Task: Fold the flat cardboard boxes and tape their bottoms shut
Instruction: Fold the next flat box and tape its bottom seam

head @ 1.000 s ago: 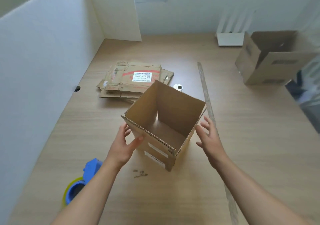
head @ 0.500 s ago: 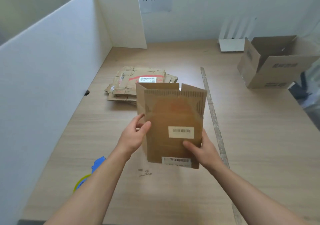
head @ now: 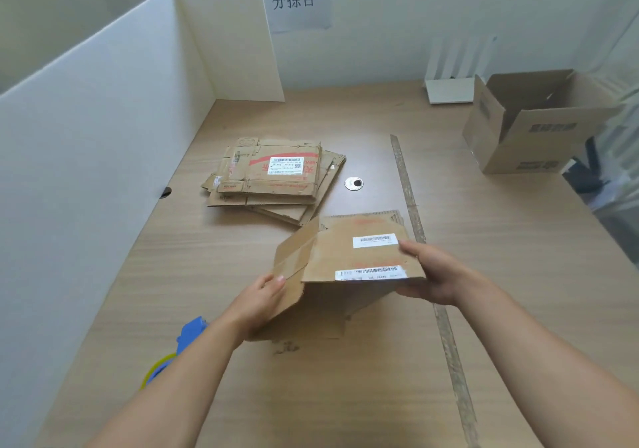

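A small brown cardboard box (head: 345,257) with two white barcode labels is held above the table, tipped on its side with a taped face turned to the left. My left hand (head: 257,304) holds its lower left edge, fingers curled round the cardboard. My right hand (head: 435,273) grips its right side, thumb on the labelled face. A stack of flat cardboard boxes (head: 273,179) lies behind it on the table. A blue tape dispenser (head: 173,351) with a yellow roll sits at the lower left, partly hidden by my left forearm.
An open, folded cardboard box (head: 529,126) stands at the far right of the wooden table (head: 345,395). White partition walls (head: 86,171) close off the left side. A white rack (head: 449,81) stands at the back. A worn strip (head: 446,330) runs down the table; a round cable hole (head: 353,183) lies beside the stack.
The box stood open on the table with both hands beside it. Both hands took hold of it, lifted it and turned it over, so the labelled side now faces up.
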The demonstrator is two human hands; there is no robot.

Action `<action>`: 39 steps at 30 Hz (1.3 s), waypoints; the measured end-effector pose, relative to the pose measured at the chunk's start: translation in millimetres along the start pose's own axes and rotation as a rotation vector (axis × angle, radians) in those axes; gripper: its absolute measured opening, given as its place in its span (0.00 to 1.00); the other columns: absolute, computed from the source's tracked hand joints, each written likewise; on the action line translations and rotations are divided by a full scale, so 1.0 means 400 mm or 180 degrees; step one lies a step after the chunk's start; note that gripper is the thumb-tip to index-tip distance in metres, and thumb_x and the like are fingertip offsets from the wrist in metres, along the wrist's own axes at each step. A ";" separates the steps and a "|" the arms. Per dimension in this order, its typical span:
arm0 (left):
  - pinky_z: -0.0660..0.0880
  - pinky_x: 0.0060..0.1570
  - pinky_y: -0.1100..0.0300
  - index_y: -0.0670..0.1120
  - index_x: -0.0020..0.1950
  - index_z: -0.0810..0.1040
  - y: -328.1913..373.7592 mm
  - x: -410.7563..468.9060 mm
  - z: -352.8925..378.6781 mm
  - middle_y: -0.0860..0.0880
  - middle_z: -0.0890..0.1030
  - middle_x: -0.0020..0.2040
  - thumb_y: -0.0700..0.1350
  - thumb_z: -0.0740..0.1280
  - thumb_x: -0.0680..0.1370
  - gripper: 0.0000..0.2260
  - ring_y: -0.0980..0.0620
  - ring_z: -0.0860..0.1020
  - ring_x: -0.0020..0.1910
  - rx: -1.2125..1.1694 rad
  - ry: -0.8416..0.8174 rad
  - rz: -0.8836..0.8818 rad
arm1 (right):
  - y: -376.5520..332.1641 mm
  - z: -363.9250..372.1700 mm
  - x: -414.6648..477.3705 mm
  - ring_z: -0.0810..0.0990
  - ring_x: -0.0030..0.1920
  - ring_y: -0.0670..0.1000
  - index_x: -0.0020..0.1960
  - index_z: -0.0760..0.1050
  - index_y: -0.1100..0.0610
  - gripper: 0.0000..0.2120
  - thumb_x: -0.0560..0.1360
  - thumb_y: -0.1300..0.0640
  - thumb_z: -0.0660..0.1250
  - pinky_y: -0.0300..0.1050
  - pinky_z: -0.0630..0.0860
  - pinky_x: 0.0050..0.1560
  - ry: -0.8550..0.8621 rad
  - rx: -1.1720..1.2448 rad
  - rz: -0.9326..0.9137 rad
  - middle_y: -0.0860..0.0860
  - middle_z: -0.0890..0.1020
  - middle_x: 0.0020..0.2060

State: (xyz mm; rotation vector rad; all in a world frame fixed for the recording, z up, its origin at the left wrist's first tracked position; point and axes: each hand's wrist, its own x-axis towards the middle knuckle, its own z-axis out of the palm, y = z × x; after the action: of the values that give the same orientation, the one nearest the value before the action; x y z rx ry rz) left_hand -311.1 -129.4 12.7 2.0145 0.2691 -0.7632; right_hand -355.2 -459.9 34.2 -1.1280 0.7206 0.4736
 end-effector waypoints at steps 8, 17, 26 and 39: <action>0.76 0.44 0.58 0.45 0.64 0.79 0.054 -0.039 -0.018 0.48 0.83 0.56 0.53 0.63 0.82 0.16 0.49 0.81 0.52 -0.0800 -0.0060 0.0314 | 0.023 -0.031 -0.033 0.86 0.48 0.56 0.69 0.67 0.34 0.19 0.79 0.39 0.64 0.53 0.81 0.45 -0.0195 0.0578 -0.0791 0.42 0.79 0.63; 0.76 0.36 0.58 0.46 0.63 0.78 0.165 -0.130 -0.044 0.44 0.80 0.55 0.57 0.60 0.82 0.18 0.47 0.79 0.38 -0.1585 -0.0253 0.0568 | 0.015 0.037 -0.112 0.80 0.56 0.53 0.71 0.71 0.36 0.31 0.70 0.29 0.68 0.48 0.79 0.54 -0.0921 0.0082 -0.1631 0.47 0.75 0.69; 0.77 0.48 0.53 0.66 0.65 0.71 0.162 -0.149 -0.056 0.51 0.78 0.59 0.72 0.61 0.72 0.24 0.51 0.79 0.52 -0.0622 0.0028 0.0698 | -0.020 0.115 -0.110 0.78 0.63 0.45 0.70 0.62 0.27 0.19 0.82 0.42 0.59 0.53 0.78 0.55 -0.0233 -0.0497 -0.1882 0.36 0.71 0.70; 0.69 0.57 0.71 0.57 0.69 0.72 0.112 -0.119 -0.052 0.66 0.66 0.71 0.67 0.70 0.68 0.32 0.70 0.70 0.63 -0.0117 -0.0434 0.1503 | -0.002 0.128 -0.073 0.68 0.68 0.36 0.56 0.80 0.41 0.20 0.74 0.32 0.59 0.45 0.68 0.68 -0.0351 -0.2073 -0.1981 0.36 0.67 0.70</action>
State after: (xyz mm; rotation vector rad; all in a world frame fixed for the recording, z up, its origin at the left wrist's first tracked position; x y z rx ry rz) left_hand -318.6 -131.1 80.9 1.8771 -0.2636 -0.5829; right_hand -360.8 -412.3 68.5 -1.8342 0.0761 0.2295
